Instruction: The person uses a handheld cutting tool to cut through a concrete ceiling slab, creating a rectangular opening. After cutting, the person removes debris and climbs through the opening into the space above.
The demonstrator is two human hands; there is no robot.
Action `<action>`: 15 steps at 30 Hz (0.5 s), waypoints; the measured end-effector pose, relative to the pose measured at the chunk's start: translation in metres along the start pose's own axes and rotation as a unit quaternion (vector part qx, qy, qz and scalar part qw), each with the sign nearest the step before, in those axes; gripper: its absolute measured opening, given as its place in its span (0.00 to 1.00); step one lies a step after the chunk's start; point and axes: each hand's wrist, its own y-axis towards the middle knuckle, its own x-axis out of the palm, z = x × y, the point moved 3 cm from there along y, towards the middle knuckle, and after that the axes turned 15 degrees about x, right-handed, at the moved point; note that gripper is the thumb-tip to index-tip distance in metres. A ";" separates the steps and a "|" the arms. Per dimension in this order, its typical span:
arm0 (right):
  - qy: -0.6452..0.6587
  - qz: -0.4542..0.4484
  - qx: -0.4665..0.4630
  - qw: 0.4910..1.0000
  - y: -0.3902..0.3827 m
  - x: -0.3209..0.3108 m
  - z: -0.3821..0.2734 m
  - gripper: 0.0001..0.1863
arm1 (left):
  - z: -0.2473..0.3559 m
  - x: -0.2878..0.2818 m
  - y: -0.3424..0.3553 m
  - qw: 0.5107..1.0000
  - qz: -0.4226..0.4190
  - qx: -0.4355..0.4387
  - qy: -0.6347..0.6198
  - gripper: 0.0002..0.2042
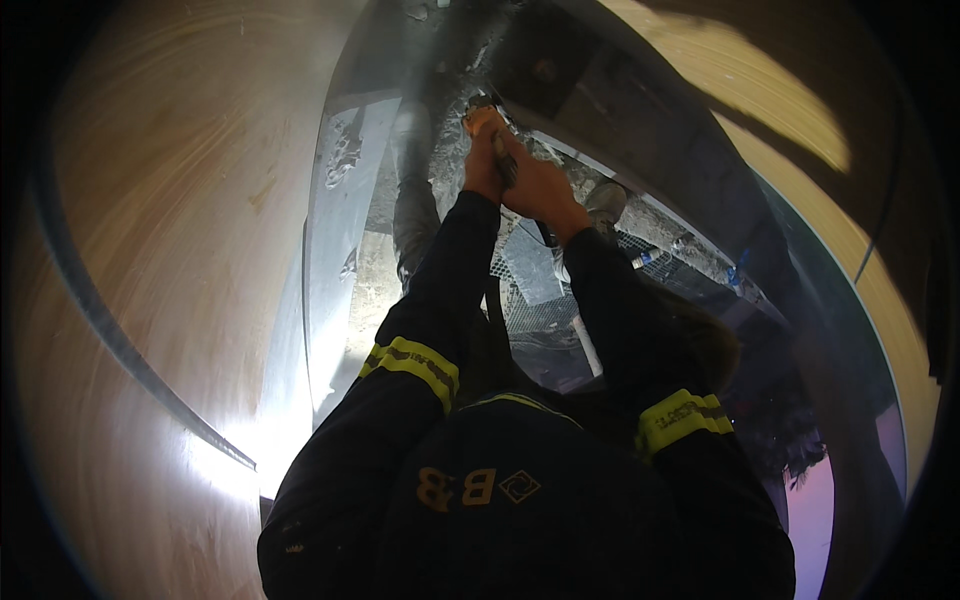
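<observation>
Nearest, at six o'clock, are dark cloth sleeves (430,310) with flat yellow bands; steady elbows would help control. At twelve o'clock, the left hand (482,175) and the right hand (540,190) are closed around a dark handheld tool (507,168), exact kind unclear; fingers should stay behind its front end. Farther below lies black plastic-looking mesh (525,316), square-holed, beside rough grey debris.

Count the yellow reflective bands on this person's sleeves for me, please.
2. One, the left band, is on the left sleeve; the other, the right band, is on the right sleeve. The sleeves' undersides are hidden.
</observation>
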 end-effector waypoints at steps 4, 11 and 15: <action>0.014 0.003 -0.005 1.000 -0.020 -0.007 0.001 0.55 | 0.003 0.003 -0.012 1.000 0.008 -0.012 0.010 0.24; -0.005 0.002 0.023 1.000 -0.044 -0.018 0.000 0.56 | 0.010 0.014 -0.045 0.996 -0.026 0.058 0.062 0.25; 0.000 0.001 0.025 1.000 -0.050 -0.016 0.002 0.56 | 0.018 0.025 -0.056 0.999 0.017 -0.017 0.026 0.24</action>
